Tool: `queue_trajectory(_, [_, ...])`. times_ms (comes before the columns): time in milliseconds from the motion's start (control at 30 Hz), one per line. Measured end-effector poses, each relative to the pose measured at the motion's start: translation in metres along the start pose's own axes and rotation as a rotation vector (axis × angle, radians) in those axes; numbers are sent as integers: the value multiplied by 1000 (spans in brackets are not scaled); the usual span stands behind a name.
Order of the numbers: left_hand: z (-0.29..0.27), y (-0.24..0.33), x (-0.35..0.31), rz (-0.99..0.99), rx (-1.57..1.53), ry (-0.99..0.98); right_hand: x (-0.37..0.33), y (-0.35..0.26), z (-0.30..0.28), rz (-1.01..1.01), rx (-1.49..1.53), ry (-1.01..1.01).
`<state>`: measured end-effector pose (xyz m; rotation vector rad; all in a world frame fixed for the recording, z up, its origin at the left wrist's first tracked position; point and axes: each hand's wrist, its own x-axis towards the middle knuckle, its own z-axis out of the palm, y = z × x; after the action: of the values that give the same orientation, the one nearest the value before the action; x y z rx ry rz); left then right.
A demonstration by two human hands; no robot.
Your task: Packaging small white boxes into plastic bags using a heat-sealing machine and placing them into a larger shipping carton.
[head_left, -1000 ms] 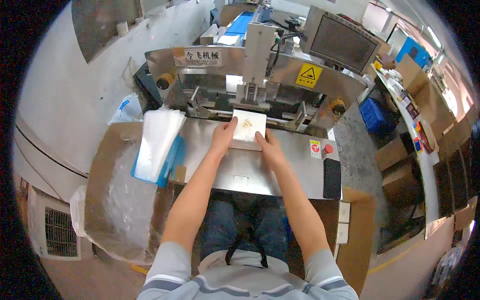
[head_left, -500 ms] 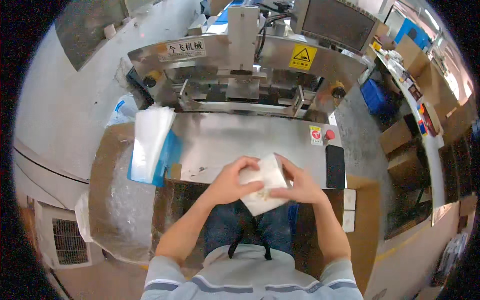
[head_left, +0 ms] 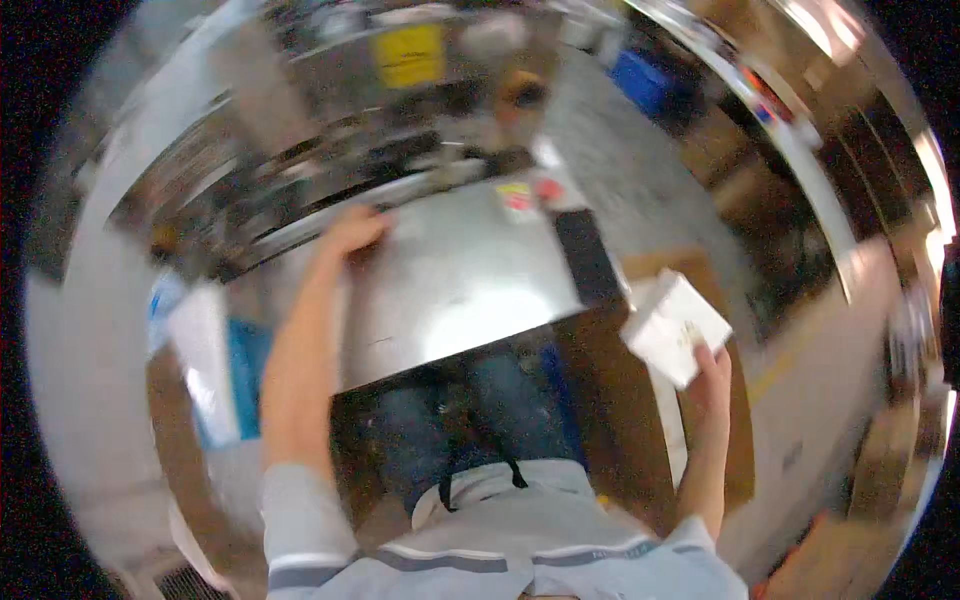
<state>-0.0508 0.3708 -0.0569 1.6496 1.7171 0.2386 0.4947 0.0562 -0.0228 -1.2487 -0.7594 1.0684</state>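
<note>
In my right hand (head_left: 711, 378) is a small white box (head_left: 676, 325) with a faint gold mark, tilted and gripped by its near lower corner. It hangs over the open brown carton (head_left: 610, 400) on the right, where a white strip (head_left: 671, 425) of other boxes shows along one side. My left hand (head_left: 358, 232) reaches forward over the metal worktable (head_left: 450, 290), close to the front of the machine (head_left: 390, 150). Motion smears its fingers, so whether it holds anything is unclear.
A black phone-like slab (head_left: 585, 255) lies at the table's right edge, near a red button (head_left: 549, 189). Clear plastic bags (head_left: 200, 340) and a blue holder (head_left: 248, 370) stand at the left. A blue bin (head_left: 640, 82) sits on the floor at far right.
The white box, earlier between both hands in front of me, has moved right in my right hand alone. My left hand has let go and moved forward. The view has turned right.
</note>
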Motion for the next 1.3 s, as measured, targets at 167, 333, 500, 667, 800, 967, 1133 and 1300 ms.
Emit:
queue_trajectory(167, [-26,-45,8,247,174,193,-19,56,-102,244,-201,326])
queue_trajectory(333, [-15,-45,-25,373,-219,302,-61,130,-128,641,194,297])
queue_trajectory(500, [7,19,-132,424,-124,398,-48,213,-174,940,98,154])
queue_trajectory(667, [-43,-18,-269,223,-118,528,9,217,-78,1009,-249,57])
queue_trajectory(800, [-75,-94,-331,15,-221,742,20,263,-141,815,-363,149])
queue_trajectory(967, [-103,-301,-379,-132,-232,681,26,291,-139,270,-632,-395])
queue_trajectory(1133, [-122,-321,-397,-382,-257,843,46,193,-59,3,-1121,-438])
queue_trajectory(1300, [-102,-211,-306,-199,-250,732,54,107,-61,3,-1110,-315])
